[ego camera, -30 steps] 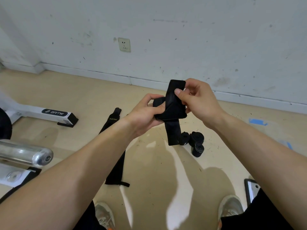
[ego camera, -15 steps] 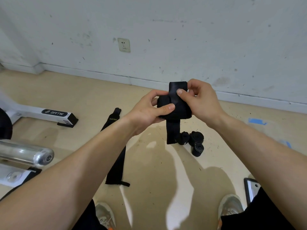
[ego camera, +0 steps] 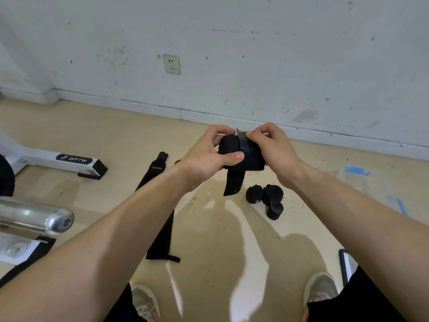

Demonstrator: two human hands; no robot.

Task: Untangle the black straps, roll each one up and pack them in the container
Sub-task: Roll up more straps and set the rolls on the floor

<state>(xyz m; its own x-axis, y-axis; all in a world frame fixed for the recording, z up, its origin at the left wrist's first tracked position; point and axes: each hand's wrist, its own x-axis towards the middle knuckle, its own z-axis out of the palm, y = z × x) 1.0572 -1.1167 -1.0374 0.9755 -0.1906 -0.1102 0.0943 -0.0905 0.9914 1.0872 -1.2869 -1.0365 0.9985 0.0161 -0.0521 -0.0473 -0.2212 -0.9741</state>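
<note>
Both forearms are being held out ahead of the body, with the hands meeting above the floor (ego camera: 76,126). A half-rolled strap (ego camera: 253,159) is being gripped by the left hand (ego camera: 204,159), the thumb laid across the front of the roll and the fingers curled over its top. The strap's free upper flap is being pinched against the roll by the right hand (ego camera: 276,149), between thumb and forefinger. The roll is being held level, well clear of the floor, with a short black tail (ego camera: 233,184) hanging below it. Three rolled straps (ego camera: 274,192) are lying bunched on the floor near the tail, and a flat strap (ego camera: 162,240) is lying stretched out to the left.
</note>
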